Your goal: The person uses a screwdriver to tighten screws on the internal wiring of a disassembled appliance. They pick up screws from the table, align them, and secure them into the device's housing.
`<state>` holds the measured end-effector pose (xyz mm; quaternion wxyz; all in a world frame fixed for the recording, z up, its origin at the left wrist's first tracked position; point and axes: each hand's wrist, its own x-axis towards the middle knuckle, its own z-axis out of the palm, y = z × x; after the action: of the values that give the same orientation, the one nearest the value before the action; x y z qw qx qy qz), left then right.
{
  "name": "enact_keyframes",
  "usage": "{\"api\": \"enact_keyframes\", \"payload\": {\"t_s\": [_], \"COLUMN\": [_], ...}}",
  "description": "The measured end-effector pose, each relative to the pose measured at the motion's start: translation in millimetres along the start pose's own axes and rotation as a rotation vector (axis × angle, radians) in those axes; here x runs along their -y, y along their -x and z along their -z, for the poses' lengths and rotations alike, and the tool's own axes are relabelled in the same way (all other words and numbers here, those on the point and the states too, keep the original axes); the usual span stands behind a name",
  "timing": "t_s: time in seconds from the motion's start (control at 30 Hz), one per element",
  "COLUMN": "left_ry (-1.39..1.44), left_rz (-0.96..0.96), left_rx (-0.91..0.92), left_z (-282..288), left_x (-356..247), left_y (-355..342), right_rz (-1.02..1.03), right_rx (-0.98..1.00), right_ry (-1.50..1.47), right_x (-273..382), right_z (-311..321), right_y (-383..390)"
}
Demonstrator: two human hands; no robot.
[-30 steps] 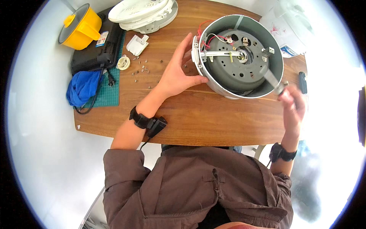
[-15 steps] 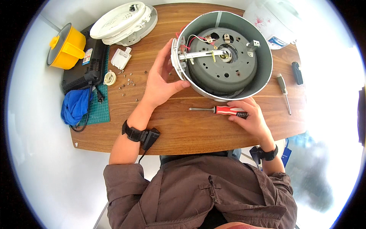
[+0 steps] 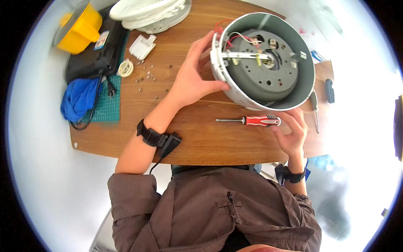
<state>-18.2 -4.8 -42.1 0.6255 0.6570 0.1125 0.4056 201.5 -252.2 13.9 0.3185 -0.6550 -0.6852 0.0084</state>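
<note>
A silver-grey round rice cooker housing (image 3: 273,63) with its inner workings exposed tilts over the right side of the table. Inside are a grey metal pan with holes, red and white wires and a metal lever. My left hand (image 3: 197,80) grips its left side, thumb on the outer wall and fingers behind the white bracket. My right hand (image 3: 291,130) has its fingers under the lower right wall, its thumb apart and close to the screwdriver. That red-and-black-handled screwdriver (image 3: 260,121) lies on the table below the housing, its shaft pointing left.
Several small screws (image 3: 149,76) lie left of my left forearm, by a cream ring part (image 3: 125,67) and a white plastic piece (image 3: 142,47). Farther left are a yellow pot (image 3: 79,29), black case (image 3: 94,63) and blue cloth (image 3: 79,98). A grey-handled screwdriver (image 3: 315,105) lies right.
The housing has shifted to the right and tilted, with my left hand moving along with it. My right hand has moved right, off the red screwdriver's handle. The whole view has shifted slightly.
</note>
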Motion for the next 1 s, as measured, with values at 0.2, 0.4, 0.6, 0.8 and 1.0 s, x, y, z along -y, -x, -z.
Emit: {"api": "enact_keyframes", "payload": {"t_s": [0.2, 0.4, 0.6, 0.8, 1.0], "left_ry": [-0.071, 0.033, 0.134, 0.046, 0.177], "left_rz": [0.018, -0.061, -0.060, -0.122, -0.048], "left_rx": [-0.005, -0.007, 0.028, 0.025, 0.035], "left_z": [1, 3, 0, 2, 0], "left_x": [-8, 4, -2, 6, 2], "left_y": [3, 4, 4, -1, -4], "right_rz": [0.125, 0.168, 0.228, 0.206, 0.180], "right_rx": [-0.419, -0.174, -0.121, -0.183, -0.206], "right_ry": [0.142, 0.296, 0.313, 0.241, 0.213], "right_x": [24, 40, 46, 49, 45], "right_z": [8, -3, -14, -19, -20], "right_y": [-7, -45, -56, -61, -57]}}
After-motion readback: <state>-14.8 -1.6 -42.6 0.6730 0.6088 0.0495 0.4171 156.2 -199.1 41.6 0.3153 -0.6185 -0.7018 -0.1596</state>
